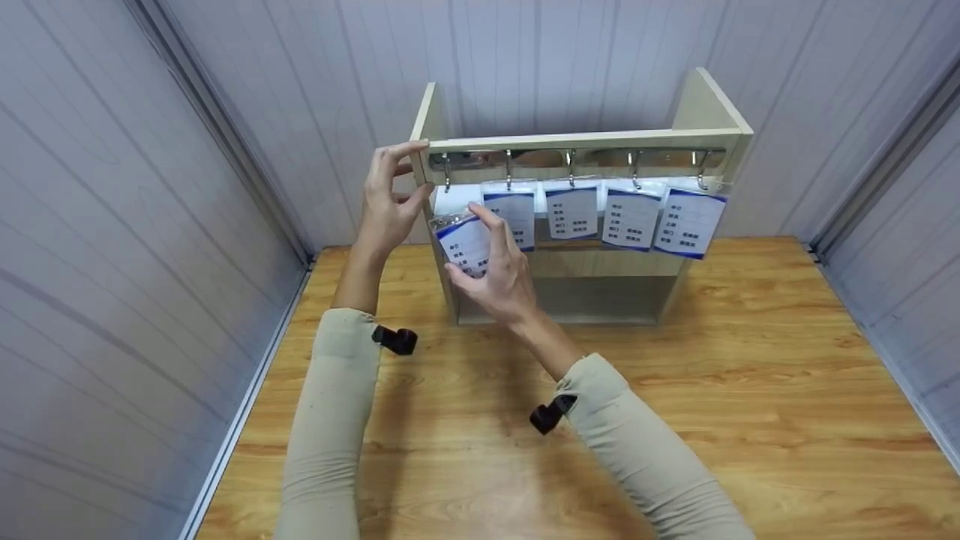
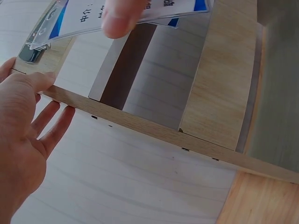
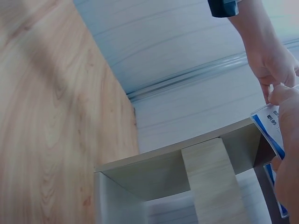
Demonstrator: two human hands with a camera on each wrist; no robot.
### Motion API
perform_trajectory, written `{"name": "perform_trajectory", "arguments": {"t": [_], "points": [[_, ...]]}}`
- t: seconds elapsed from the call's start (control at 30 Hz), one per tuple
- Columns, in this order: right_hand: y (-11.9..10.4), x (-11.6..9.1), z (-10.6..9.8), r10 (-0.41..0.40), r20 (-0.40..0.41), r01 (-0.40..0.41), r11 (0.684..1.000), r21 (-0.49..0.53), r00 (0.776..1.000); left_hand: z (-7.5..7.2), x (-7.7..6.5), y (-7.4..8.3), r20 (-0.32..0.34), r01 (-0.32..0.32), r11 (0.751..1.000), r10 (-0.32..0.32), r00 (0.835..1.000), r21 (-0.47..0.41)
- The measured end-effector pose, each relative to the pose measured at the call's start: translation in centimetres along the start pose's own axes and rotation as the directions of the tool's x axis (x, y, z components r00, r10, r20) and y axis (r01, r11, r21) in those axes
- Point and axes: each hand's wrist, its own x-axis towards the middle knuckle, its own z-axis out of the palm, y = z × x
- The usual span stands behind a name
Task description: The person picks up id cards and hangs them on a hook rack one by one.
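My left hand (image 1: 388,206) grips the upper left side panel (image 2: 135,119) of a light wooden rack (image 1: 592,262), thumb in front and fingers along the outer side. My right hand (image 1: 504,277) pinches a name badge (image 1: 461,244) in a clear plastic sleeve, white with blue corners and black print. The badge is tilted, its top edge just below the leftmost hook (image 1: 448,176). In the right wrist view the same badge (image 3: 268,126) is partly covered by the hand. Whether it touches the hook cannot be told.
Several similar badges (image 1: 571,214) hang from the other hooks on a shiny metal strip (image 1: 600,157). The rack stands on a wood-grain floor (image 1: 450,450). Pale panelled walls (image 1: 150,247) rise at the left, back and right.
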Motion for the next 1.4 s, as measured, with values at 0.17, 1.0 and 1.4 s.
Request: {"name": "perform_trajectory", "arguments": {"t": [0.17, 1.0, 1.4], "points": [[-0.5, 0.7, -0.1, -0.009, -0.014, 0.009, 1.000, -0.007, 1.000, -0.2, 0.0, 0.1, 0.003, -0.002, 1.000, 0.002, 1.000, -0.013], [-1.4, 2.8, -0.3, -0.002, -0.001, 0.002, 0.999, -0.052, 1.000, -0.1, -0.1, 0.2, -0.001, 0.001, 1.000, -0.001, 1.000, -0.002], [-1.6, 2.9, -0.3, 0.038, 0.020, -0.036, 0.997, -0.064, 0.999, -0.1, 0.0, 0.2, -0.004, -0.007, 1.000, 0.007, 1.000, 0.006]]}}
